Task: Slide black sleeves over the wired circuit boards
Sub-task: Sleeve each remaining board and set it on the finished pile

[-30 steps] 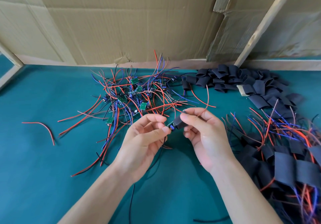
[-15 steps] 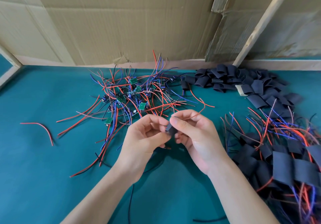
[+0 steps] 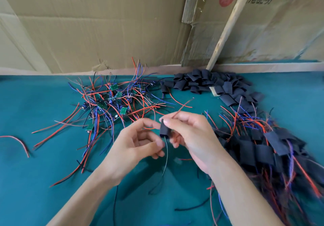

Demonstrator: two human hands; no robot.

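My right hand pinches an upright black sleeve between thumb and fingers. A red wire sticks up out of the sleeve and a thin dark wire hangs below it. The board inside is hidden. Just left of the sleeve, my left hand is blurred, its fingers loosely curled and off the sleeve. Bare green circuit boards with red and blue wires lie tangled at the back left. Empty black sleeves are heaped at the back right.
Sleeved boards with wires are piled on the teal mat at the right. A loose red wire lies far left. A cardboard wall and a leaning wooden slat close off the back.
The sleeve has gone from lying level between both hands to upright in my right hand, with the board now hidden inside. My left hand has let go and drawn back to the left.
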